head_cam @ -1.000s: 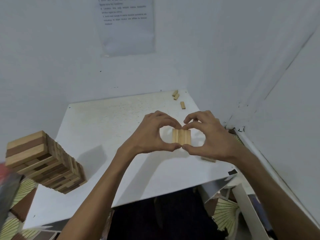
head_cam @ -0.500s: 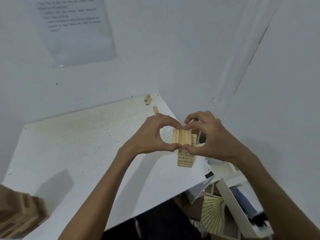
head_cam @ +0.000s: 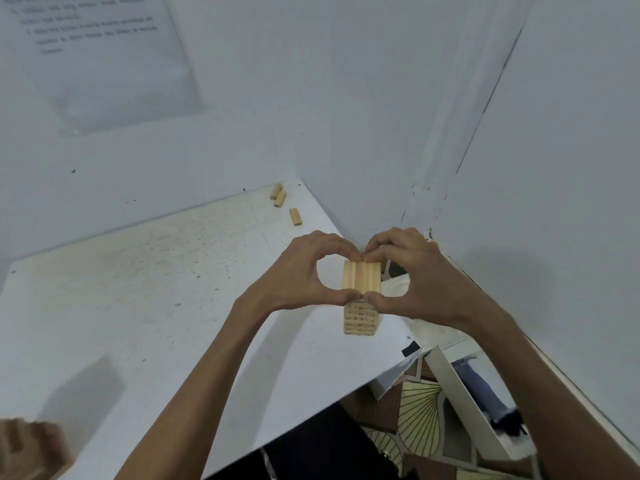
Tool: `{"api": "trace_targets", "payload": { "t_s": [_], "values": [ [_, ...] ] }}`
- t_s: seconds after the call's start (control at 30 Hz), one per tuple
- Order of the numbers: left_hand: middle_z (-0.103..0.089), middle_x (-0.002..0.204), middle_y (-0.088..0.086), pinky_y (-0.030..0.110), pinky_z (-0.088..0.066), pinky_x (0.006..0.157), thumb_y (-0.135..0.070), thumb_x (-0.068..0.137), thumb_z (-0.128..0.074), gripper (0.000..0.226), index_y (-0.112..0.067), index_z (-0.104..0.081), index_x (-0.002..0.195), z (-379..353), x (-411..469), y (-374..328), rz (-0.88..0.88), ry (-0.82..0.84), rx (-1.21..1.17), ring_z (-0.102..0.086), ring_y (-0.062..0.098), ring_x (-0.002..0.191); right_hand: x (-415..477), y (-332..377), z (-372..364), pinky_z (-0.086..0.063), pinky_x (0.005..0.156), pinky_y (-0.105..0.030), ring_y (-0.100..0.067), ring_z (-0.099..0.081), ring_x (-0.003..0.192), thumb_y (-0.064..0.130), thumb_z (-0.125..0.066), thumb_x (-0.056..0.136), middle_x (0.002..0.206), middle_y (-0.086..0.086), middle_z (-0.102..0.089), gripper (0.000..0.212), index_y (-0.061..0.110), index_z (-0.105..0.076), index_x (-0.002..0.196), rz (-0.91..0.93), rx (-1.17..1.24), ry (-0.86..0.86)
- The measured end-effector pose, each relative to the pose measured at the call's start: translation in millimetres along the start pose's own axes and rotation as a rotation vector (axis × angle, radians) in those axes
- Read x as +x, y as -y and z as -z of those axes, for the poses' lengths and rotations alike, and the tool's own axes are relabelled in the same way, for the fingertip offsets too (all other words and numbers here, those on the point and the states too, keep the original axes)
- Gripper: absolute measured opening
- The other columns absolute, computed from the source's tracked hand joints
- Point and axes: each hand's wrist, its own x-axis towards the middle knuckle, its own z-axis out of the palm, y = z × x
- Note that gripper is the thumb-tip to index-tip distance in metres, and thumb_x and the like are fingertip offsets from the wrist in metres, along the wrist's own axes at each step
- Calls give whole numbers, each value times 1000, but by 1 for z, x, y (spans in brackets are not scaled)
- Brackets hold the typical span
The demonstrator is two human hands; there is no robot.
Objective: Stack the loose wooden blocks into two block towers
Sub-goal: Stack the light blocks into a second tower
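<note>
A row of three pale wooden blocks (head_cam: pixel 362 277) lies side by side on top of a small block tower (head_cam: pixel 360 320) near the right edge of the white table (head_cam: pixel 145 289). My left hand (head_cam: pixel 304 271) and my right hand (head_cam: pixel 415 275) pinch this row together from its near and far ends, thumbs at the near end and fingertips at the far end. A taller brown and pale block tower (head_cam: pixel 27 448) shows only partly at the bottom left corner.
Three loose blocks (head_cam: pixel 282 202) lie at the table's far right corner against the wall. White walls close in behind and to the right. Below the table's right edge are a white board (head_cam: pixel 464 407) and patterned floor items (head_cam: pixel 419 414).
The view has swung right, pushing the big tower almost out of sight. The small tower under the held row has come into view. Both hands keep the same pinch on the three blocks.
</note>
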Motion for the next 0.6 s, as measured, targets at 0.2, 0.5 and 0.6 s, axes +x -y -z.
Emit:
{"api": "trace_targets", "payload": {
  "t_s": [0.2, 0.5, 0.6],
  "values": [
    [-67, 123, -20, 27, -45, 100, -44, 72, -87, 51, -29, -72, 118, -4, 2, 4, -4, 0, -2, -56, 8, 119, -1, -3, -3, -39, 100, -44, -6, -45, 119, 64, -66, 74, 125, 17, -54, 59, 25, -68, 119, -14, 7, 0],
    [-67, 123, -20, 23, -44, 99, -56, 70, -78, 56, -28, -71, 118, -5, 3, 5, -7, 13, -12, -56, 7, 120, -2, -4, -4, -36, 96, -39, -4, -44, 117, 66, -65, 73, 125, 19, -53, 61, 25, -68, 118, -26, 12, -16],
    [-67, 123, -21, 26, -45, 99, -56, 70, -79, 56, -29, -71, 118, -6, 3, 6, -4, 15, -8, -56, 7, 119, -2, -6, -6, -36, 95, -37, -3, -43, 118, 66, -65, 73, 125, 19, -53, 61, 25, -68, 118, -25, 14, -10]
  ]
}}
